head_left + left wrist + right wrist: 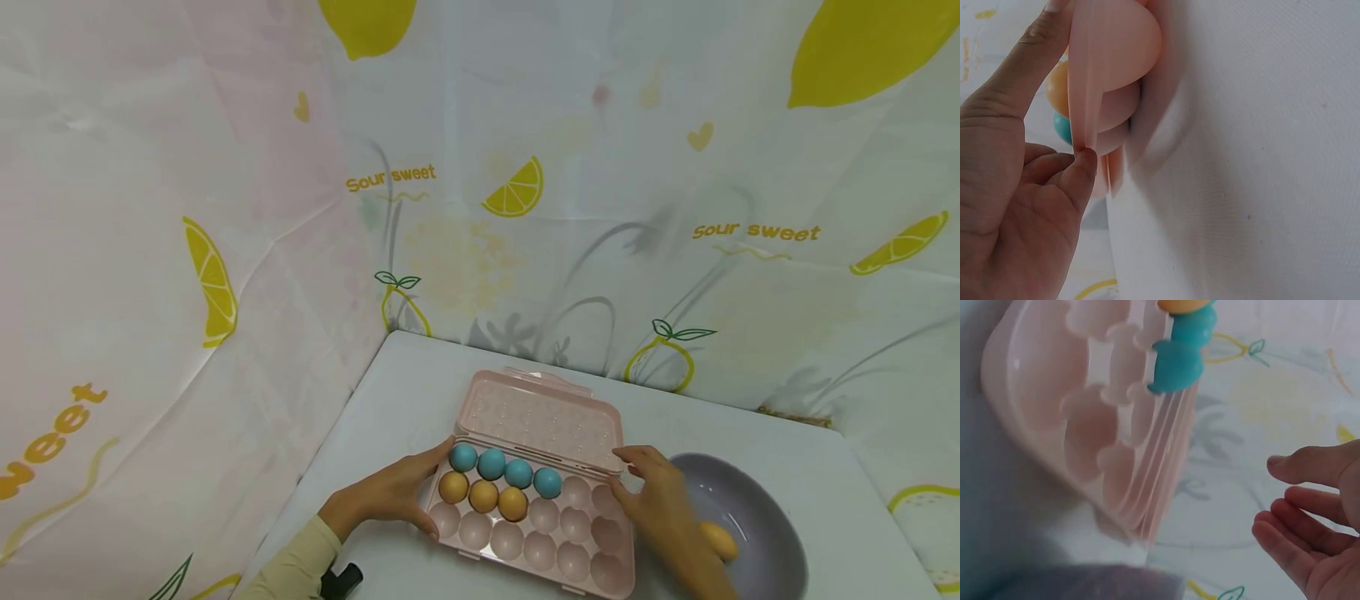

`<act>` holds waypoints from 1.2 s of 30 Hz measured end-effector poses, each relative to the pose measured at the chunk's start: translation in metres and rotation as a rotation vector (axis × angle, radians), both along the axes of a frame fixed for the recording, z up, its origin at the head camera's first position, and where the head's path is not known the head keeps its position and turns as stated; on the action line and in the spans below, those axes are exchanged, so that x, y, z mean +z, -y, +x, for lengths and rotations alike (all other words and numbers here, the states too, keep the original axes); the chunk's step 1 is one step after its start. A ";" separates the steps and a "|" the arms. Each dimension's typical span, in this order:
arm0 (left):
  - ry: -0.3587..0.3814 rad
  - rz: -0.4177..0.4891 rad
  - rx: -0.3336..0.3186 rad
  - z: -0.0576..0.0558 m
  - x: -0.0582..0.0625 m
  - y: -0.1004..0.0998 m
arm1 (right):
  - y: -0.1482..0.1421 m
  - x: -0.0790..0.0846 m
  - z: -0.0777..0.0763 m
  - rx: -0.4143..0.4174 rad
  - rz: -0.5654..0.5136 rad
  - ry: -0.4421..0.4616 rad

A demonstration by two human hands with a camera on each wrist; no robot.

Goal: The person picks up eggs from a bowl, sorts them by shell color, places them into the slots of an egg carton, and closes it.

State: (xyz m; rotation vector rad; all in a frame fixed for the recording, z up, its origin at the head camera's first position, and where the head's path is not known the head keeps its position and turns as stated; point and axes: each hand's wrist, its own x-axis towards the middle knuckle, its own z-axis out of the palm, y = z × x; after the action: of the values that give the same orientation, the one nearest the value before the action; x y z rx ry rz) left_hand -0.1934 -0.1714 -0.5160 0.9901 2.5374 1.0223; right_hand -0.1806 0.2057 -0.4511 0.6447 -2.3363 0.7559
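Observation:
A pink egg box (574, 560) lies open on the table, its dimpled lid (540, 421) folded back behind it. Blue eggs (491, 463) fill several cups of the back row from the left. Three orange-brown eggs (483, 496) sit in the middle row's left cups; the front row's cups are bare. My left hand (393, 492) grips the box's left end, thumb and fingertips against its rim (1085, 87) in the left wrist view. Over the box's right end hovers my right hand (663, 508); in the right wrist view its loosely bent fingers (1285, 550) hold nothing.
A grey bowl (772, 542) stands right of the box, partly behind my right forearm, with an orange-yellow egg (718, 542) inside. The white table (420, 375) backs onto a lemon-printed sheet (480, 275). A black object (345, 579) is by my left wrist.

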 end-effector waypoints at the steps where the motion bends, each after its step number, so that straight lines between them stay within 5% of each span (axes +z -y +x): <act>1: 0.002 0.002 0.000 0.000 0.000 0.000 | -0.004 0.001 0.000 -0.023 0.020 -0.009; 8: 0.008 0.004 0.000 0.000 0.001 0.000 | -0.031 0.006 0.000 -0.101 0.157 0.016; 19: 0.012 0.000 0.003 0.001 0.002 0.000 | -0.065 0.006 0.008 -0.162 0.316 0.360; 36: 0.009 0.003 -0.006 0.001 0.002 0.000 | -0.092 -0.004 0.020 -0.268 0.421 0.671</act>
State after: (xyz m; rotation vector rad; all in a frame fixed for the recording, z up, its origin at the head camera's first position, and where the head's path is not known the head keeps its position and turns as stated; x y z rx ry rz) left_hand -0.1927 -0.1718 -0.5144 0.9914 2.5249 1.0263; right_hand -0.1608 0.2974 -0.4556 0.2407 -3.1643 0.3850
